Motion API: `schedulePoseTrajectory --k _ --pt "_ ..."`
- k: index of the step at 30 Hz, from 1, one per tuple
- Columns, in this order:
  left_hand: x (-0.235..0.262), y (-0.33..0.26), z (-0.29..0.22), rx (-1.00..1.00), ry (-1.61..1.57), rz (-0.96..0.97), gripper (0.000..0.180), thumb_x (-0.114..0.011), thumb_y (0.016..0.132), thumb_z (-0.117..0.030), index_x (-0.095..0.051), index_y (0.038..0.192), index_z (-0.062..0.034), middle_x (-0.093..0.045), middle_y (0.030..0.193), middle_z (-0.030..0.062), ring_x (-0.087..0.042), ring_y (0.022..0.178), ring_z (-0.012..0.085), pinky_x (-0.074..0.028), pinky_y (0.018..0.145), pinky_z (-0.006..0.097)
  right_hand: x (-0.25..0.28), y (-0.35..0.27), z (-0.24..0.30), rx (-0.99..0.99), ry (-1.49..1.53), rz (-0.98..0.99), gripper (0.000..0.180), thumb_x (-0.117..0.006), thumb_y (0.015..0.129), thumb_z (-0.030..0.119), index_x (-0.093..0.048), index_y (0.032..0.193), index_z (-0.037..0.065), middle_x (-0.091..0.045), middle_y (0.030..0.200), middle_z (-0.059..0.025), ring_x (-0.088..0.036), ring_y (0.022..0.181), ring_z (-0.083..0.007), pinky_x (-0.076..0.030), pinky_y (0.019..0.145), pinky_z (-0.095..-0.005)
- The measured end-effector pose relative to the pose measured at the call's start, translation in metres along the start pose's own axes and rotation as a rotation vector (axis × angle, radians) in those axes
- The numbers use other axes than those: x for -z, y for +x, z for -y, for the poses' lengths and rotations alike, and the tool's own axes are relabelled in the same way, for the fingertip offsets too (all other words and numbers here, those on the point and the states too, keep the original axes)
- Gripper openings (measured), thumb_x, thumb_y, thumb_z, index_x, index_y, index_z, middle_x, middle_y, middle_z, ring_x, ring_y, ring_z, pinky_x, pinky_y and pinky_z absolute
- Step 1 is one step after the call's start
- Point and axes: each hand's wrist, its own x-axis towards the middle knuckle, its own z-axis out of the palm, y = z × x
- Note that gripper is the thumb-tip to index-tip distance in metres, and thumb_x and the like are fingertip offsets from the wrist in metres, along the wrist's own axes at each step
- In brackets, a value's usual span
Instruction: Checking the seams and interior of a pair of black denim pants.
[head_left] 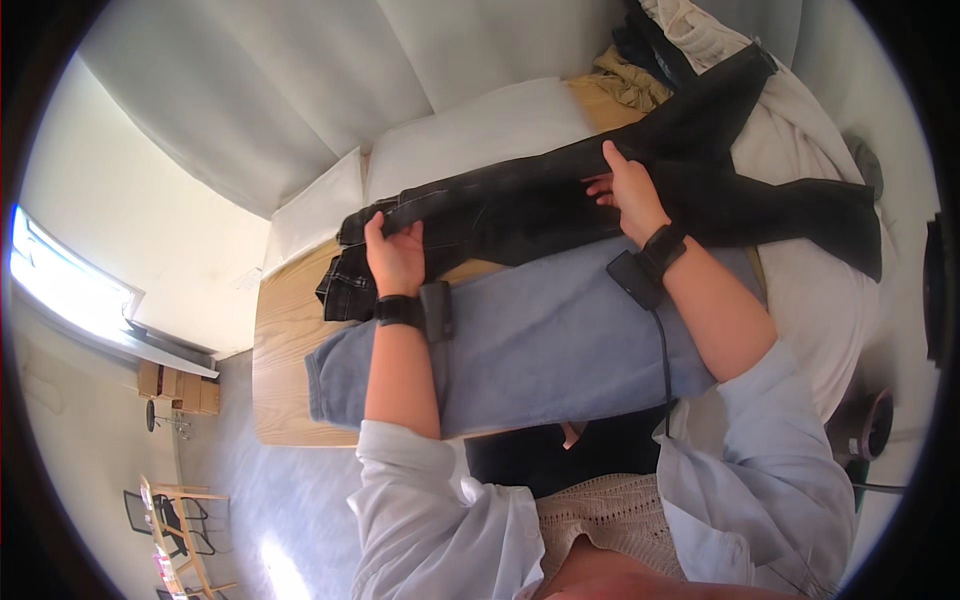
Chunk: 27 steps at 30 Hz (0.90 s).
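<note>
— What are we holding here?

— A pair of black jeans, dark washed denim with a faded grey sheen along the folds. We see them stretched lengthwise across the wooden table, the waistband end bunched at our left and the legs running off to our right, where they split and drape over a cream-coloured cloth.

— And where do the jeans lie relative to each hand?

— Our left hand is closed on the waistband end, fingers curled over the top edge of the denim and thumb up beside them. Our right hand sits farther along, near the crotch of the jeans, thumb raised over the upper edge and fingers pressed flat against the fabric, gripping a fold. So the jeans span between our two hands, lying just beyond them.

— What is underneath?

— A pale blue garment lies spread on the table nearer to us, and the jeans rest along its far edge, partly overlapping it. Beyond the jeans we see white pillows and a heap of other clothes.
</note>
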Motion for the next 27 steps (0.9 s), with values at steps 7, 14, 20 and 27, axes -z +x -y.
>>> schedulePoseTrajectory --k 7,14,20,27 --pt "0.008 -0.007 -0.004 -0.068 -0.004 0.336 0.024 -0.049 0.084 -0.022 -0.058 0.097 -0.0037 -0.064 0.102 0.0103 -0.059 0.099 0.0254 -0.045 0.088 0.038 -0.008 -0.007 0.004 -0.160 0.170 0.282 0.045 -0.061 0.085 0.046 -0.057 0.096 0.003 -0.065 0.088 -0.0118 -0.057 0.069 -0.0129 -0.046 0.061 -0.0243" --pt "0.006 -0.014 -0.006 -0.080 0.032 0.328 0.024 -0.051 0.081 -0.015 -0.058 0.100 -0.0025 -0.062 0.105 0.0119 -0.059 0.097 0.0273 -0.046 0.087 0.041 -0.022 -0.003 -0.007 -0.168 0.248 0.420 0.032 -0.060 0.090 0.033 -0.062 0.088 0.002 -0.064 0.083 -0.0069 -0.057 0.066 -0.0121 -0.046 0.059 -0.0242" --pt "-0.009 -0.023 -0.008 -0.128 0.135 0.147 0.040 -0.049 0.090 -0.045 -0.058 0.094 -0.0062 -0.063 0.092 0.0074 -0.058 0.081 0.0219 -0.044 0.064 0.034 -0.020 -0.018 -0.015 -0.195 0.238 0.439 0.029 -0.057 0.092 0.033 -0.062 0.090 0.005 -0.062 0.082 -0.0014 -0.050 0.060 -0.0104 -0.041 0.056 -0.0219" --pt "-0.024 -0.034 0.001 -0.437 0.571 -0.173 0.056 -0.041 0.093 -0.054 -0.056 0.073 -0.0038 -0.055 0.057 0.0054 -0.050 0.045 0.0159 -0.039 0.045 0.026 -0.022 -0.020 -0.014 -0.172 0.236 0.389 0.032 -0.059 0.091 0.033 -0.061 0.083 0.002 -0.060 0.072 -0.0036 -0.058 0.062 -0.0115 -0.047 0.058 -0.0231"
